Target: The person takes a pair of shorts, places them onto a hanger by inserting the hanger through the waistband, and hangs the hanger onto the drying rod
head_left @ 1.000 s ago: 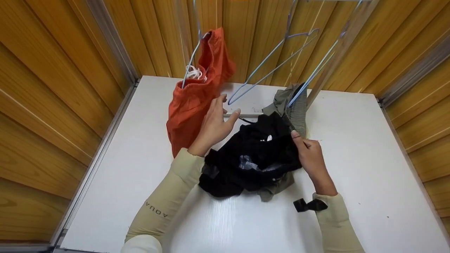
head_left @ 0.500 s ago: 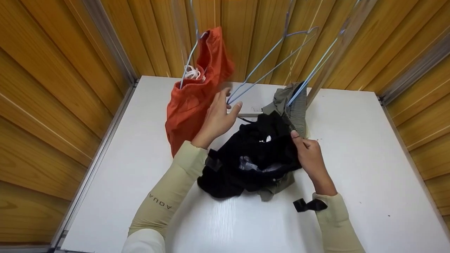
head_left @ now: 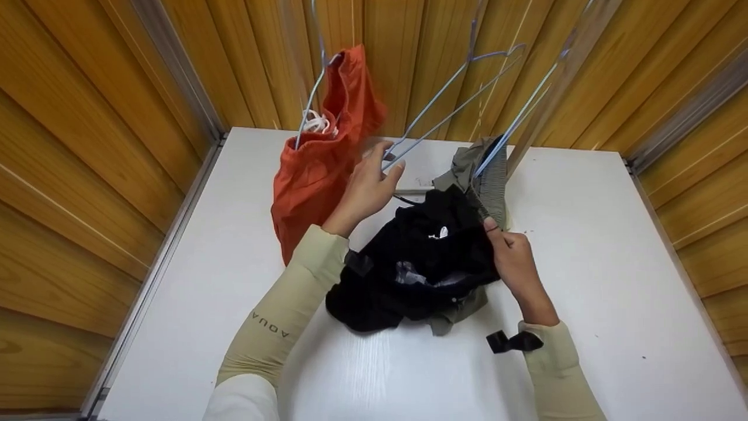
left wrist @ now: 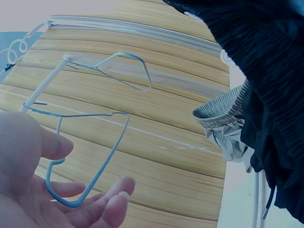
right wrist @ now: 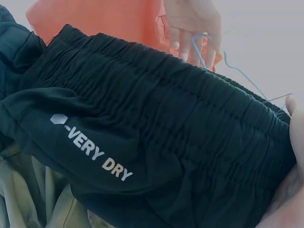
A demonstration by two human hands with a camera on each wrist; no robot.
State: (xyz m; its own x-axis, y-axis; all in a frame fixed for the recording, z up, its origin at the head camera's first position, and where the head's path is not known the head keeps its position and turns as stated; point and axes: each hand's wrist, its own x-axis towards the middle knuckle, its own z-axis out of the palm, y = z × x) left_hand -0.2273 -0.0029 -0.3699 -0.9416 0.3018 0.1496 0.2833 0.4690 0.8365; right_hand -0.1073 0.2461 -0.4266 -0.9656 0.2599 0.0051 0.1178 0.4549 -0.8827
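Observation:
My right hand grips the elastic waistband of black shorts, thumb on top. In the right wrist view the waistband of these black shorts is spread wide, with white "VERY DRY" lettering below it. My left hand is at the lower end of a bare blue wire hanger. In the left wrist view that hanger's rounded end lies between the thumb and the loosely extended fingers; the thumb is apart from the wire. A drawstring hangs from the black shorts.
Orange shorts with a white drawstring hang on a hanger at the left. Grey-green shorts hang on another hanger at the right, partly behind the black ones. Below lies a white tabletop; wood-patterned panels stand behind.
My left hand has moved up and slightly right, so the bare hanger's end now lies between thumb and fingers. The right hand keeps its grip on the black shorts with little movement.

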